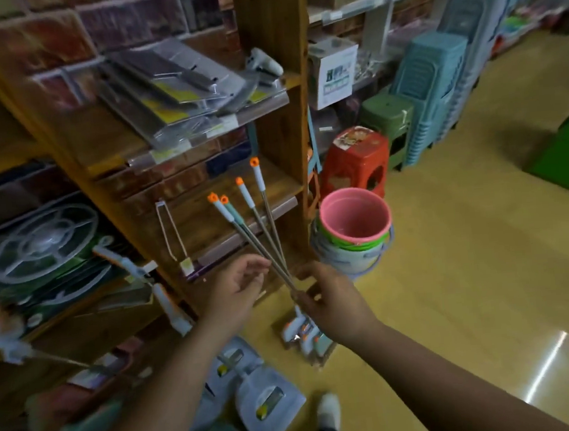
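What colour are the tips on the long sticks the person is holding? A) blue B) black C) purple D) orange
D: each of the poles gripped by the right hand ends in an orange cap.

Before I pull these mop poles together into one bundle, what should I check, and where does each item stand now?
1. Right hand grips the metal mop poles with orange caps: ok, fingers curled round them low down.
2. Left hand on the poles: cannot tell; it sits right beside them, fingers relaxed.
3. Pole tops gathered: not ok, four tops fan apart.
4. White mop heads resting on the floor: ok.
5. Stacked pink plastic bucket away from the poles: ok, it stands apart on the right.
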### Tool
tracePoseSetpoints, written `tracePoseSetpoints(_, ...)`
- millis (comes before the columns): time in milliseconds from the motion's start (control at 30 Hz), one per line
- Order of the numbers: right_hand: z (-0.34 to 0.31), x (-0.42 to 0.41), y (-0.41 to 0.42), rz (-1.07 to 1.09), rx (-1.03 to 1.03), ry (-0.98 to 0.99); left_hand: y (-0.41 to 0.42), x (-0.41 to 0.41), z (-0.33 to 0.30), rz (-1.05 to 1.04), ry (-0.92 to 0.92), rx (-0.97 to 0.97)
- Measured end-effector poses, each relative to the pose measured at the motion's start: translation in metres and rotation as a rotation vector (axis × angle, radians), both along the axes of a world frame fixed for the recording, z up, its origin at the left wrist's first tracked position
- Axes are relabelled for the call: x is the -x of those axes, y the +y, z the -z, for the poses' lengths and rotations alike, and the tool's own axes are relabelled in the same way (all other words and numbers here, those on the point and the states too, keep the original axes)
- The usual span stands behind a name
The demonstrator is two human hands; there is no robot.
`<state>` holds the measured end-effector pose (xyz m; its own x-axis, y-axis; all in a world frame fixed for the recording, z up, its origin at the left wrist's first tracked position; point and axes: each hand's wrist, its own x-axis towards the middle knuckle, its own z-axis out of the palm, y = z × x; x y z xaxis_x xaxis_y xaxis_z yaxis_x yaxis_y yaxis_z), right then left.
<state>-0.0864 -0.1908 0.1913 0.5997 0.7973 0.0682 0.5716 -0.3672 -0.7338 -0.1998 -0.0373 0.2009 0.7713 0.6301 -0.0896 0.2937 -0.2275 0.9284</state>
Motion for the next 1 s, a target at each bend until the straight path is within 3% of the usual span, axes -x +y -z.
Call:
tracePoseSetpoints(167, 0.056, -0.099, 0.053, 0.008, 0.153, 0.088, 0.080, -0.114, 0.064, -0.202, 0.130, 0.038)
tracePoseSetpoints(300, 0.107, -0.176, 0.124, -0.018, 0.273, 0.114, 0.182, -0.196, 0.091, -0.386, 0.190, -0.154)
tracePoseSetpoints(367, 0.133, -0.209, 0.167, -0.055, 0.333, 0.122, 0.239, -0.231, 0.101, -0.444, 0.336, -0.313)
tracePoseSetpoints(433, 0.147, -0.236, 0.208, -0.121, 0.383, 0.137, 0.289, -0.255, 0.116, -0.391, 0.554, -0.419)
tracePoseSetpoints(533, 0.159, -0.268, 0.263, -0.195, 0.451, 0.203, 0.329, -0.275, 0.141, -0.122, 0.953, -0.555)
tracePoseSetpoints(633, 0.171, -0.292, 0.304, -0.248, 0.430, 0.182, 0.331, -0.285, 0.154, 0.063, 1.178, -0.603)
tracePoseSetpoints(833, 0.183, -0.312, 0.362, -0.340, 0.412, 0.157, 0.330, -0.292, 0.183, 0.070, 1.283, -0.606)
tracePoseSetpoints(1000, 0.191, -0.317, 0.401, -0.359, 0.275, 0.076, 0.289, -0.279, 0.188, -0.068, 1.065, -0.742)
